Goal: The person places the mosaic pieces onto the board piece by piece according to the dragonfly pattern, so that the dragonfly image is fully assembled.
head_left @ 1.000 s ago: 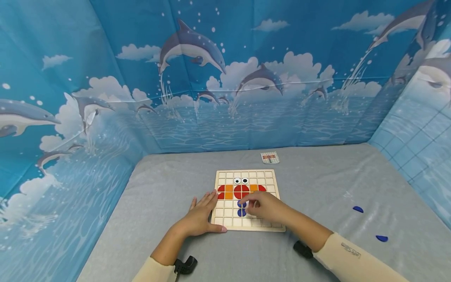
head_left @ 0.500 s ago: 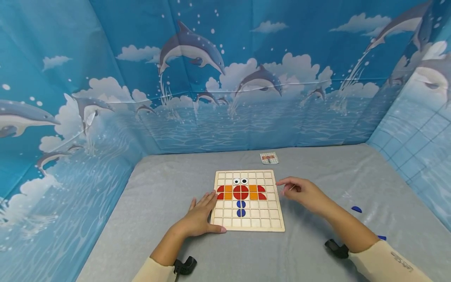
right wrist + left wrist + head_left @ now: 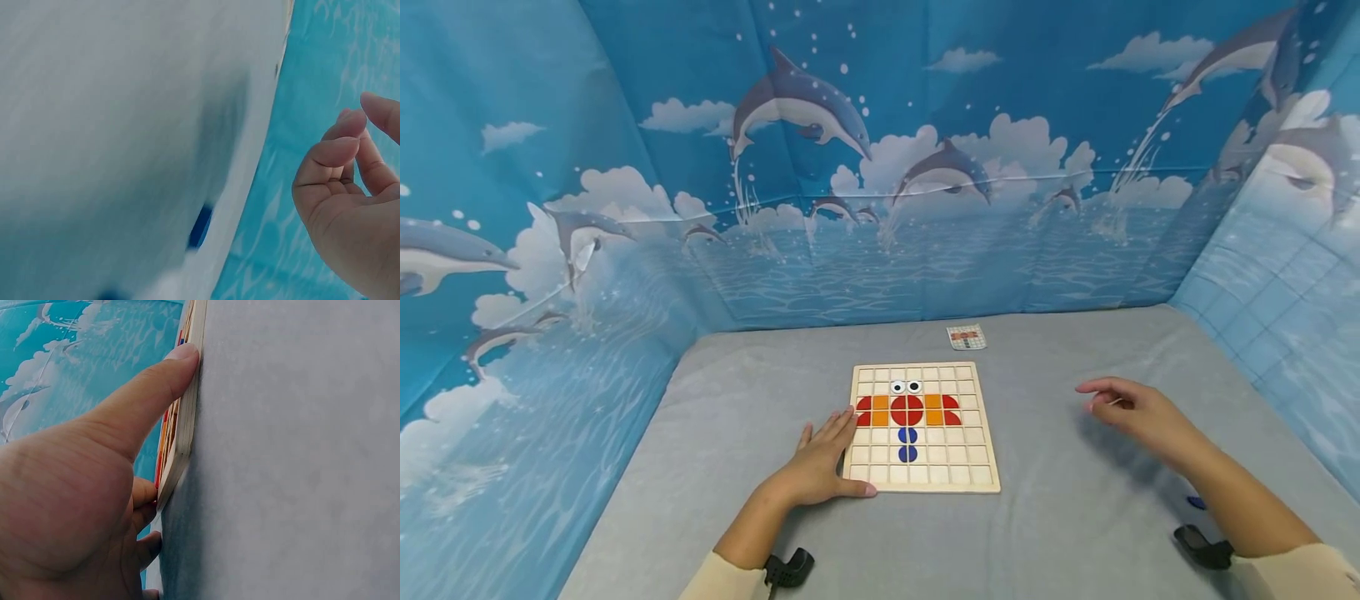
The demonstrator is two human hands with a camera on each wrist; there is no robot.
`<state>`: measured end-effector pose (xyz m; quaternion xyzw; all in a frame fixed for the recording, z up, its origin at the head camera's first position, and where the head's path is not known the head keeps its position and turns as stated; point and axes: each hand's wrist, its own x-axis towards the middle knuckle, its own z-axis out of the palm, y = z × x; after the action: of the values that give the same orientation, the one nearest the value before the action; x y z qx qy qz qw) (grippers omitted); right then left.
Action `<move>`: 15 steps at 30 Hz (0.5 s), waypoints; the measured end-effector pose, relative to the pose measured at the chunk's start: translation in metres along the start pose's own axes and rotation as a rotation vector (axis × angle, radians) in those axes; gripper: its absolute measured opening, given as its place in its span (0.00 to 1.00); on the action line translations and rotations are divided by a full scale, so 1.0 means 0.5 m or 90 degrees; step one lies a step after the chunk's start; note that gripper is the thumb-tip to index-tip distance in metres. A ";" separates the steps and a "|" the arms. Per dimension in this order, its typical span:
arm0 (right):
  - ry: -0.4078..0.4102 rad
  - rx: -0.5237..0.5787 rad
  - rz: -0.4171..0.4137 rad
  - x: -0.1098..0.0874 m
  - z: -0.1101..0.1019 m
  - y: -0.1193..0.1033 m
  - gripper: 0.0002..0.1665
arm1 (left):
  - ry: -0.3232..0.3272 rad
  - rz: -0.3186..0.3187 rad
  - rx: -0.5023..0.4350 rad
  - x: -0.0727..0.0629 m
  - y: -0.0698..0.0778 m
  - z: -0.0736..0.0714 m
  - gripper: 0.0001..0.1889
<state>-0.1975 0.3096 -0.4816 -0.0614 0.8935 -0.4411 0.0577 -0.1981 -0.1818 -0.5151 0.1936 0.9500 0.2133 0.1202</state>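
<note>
A wooden grid board lies on the grey cloth in the head view. Red quarter-circle pieces, orange pieces, two round eye pieces and blue half-round pieces sit in its cells. My left hand rests spread at the board's near left corner, thumb along the front edge. In the left wrist view, the thumb touches the board's side. Right of the board, my right hand hovers above the cloth, fingers loosely bent, holding nothing. A loose blue half-round piece lies below it.
A small pattern card lies behind the board. One blue piece shows beside my right forearm. Dolphin-printed curtains stand along the back and sides of the cloth-covered table.
My right hand has left the blue pieces on the board and moved right, out over the cloth. The left hand stays at the board's corner. The head view has shifted slightly.
</note>
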 end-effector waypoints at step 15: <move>0.028 -0.076 0.065 -0.063 -0.076 0.097 0.32 | -0.005 0.004 0.007 -0.001 -0.007 0.000 0.63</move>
<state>-0.1750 0.3735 -0.4955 -0.0092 0.9212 -0.3848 0.0565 -0.1989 -0.1849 -0.5165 0.1978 0.9502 0.2075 0.1225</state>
